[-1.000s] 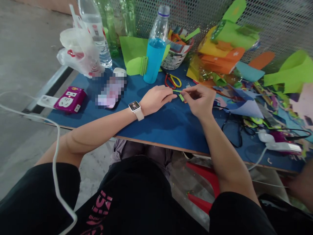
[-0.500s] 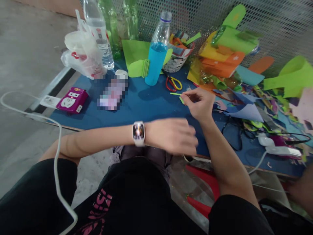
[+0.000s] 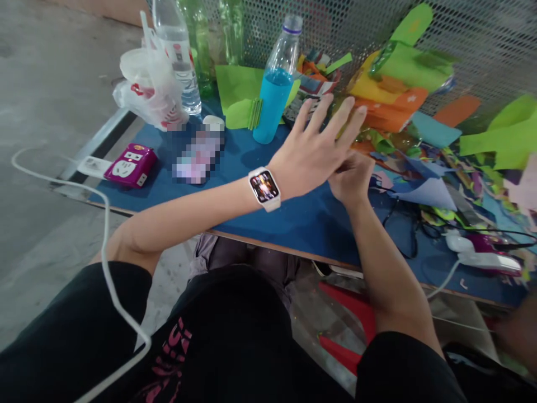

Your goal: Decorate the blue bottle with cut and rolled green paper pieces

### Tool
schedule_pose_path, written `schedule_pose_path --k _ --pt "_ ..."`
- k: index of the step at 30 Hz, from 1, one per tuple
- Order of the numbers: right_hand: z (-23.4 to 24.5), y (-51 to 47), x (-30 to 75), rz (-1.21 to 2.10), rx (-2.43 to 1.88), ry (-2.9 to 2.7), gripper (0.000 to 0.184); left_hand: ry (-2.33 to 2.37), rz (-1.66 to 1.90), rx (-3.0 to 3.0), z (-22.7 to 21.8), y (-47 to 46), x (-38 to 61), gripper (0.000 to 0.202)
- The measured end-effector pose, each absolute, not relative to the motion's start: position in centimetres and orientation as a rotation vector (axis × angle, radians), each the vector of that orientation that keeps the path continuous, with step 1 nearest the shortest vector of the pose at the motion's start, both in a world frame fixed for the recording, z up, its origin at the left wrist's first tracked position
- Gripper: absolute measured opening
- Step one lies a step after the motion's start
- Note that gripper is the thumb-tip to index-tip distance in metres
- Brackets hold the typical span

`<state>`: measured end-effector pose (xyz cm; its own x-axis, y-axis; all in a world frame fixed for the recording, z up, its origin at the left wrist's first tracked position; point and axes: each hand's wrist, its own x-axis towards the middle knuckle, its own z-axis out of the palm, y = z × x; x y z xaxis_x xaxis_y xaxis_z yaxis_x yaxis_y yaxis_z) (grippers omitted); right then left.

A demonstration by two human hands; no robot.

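Closest to the camera is the person's lap in black clothing with pink lettering [image 3: 176, 352]. A white cable [image 3: 104, 268] loops across it from the left.

Both bare forearms reach forward over the near edge of a blue table [image 3: 268, 218]. The left arm, with a white watch [image 3: 264, 187] on its wrist, crosses toward the right. The left hand [image 3: 312, 154] is lifted above the table, palm down, fingers spread wide and holding nothing. It appears to hover in the air rather than rest on anything.

The right hand [image 3: 352, 182] sits low on the table just behind it, with its fingers curled. The left hand covers its fingertips, so it is not possible to tell whether they pinch anything.

Just beyond the left hand's fingers stands the blue bottle [image 3: 274, 92], the nearest object to that hand. It is upright on its base with its long axis vertical and its capped neck pointing up. It probably stands this way to stay stable among the clutter.

Left of it lie a folded green paper [image 3: 243, 109], a purple power strip [image 3: 130, 165], a plastic bag [image 3: 151, 95] and a water bottle [image 3: 176, 50]. To the right is a loose heap of paper scraps [image 3: 394, 84] in orange, green and blue.

A metal mesh fence [image 3: 482, 39] backs the table.
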<state>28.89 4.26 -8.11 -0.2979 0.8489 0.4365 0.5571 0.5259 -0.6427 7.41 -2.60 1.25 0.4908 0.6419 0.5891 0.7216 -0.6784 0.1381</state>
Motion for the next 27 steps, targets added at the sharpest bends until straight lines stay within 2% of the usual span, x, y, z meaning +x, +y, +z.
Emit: schedule_pose_path --k 4,9,13,18,22,27 --pt "-7.7 3.8 28.3 0.390 -1.070 -1.840 0.034 -1.138 -1.028 -2.675 -2.9 1.5 6.1 0.054" --pt "-6.8 2.3 27.1 0.359 -1.010 -1.902 0.024 -1.222 -0.938 -2.876 -6.9 2.6 4.5 0.029" --pt "-6.5 2.0 26.9 0.409 -0.999 -1.896 0.023 -1.262 -1.161 -3.006 -7.4 2.4 4.3 0.029" --pt "-6.7 2.4 26.9 0.474 -1.044 -1.822 0.035 -1.329 -1.577 -3.072 -7.2 2.2 4.7 0.028" --pt "-7.0 2.6 26.9 0.513 -1.034 -1.789 0.042 -1.380 -1.677 -3.106 -7.3 2.6 4.7 0.024" --pt "-7.2 2.6 26.8 0.521 -1.012 -1.772 0.041 -1.360 -1.743 -3.098 -7.7 2.8 4.6 0.017"
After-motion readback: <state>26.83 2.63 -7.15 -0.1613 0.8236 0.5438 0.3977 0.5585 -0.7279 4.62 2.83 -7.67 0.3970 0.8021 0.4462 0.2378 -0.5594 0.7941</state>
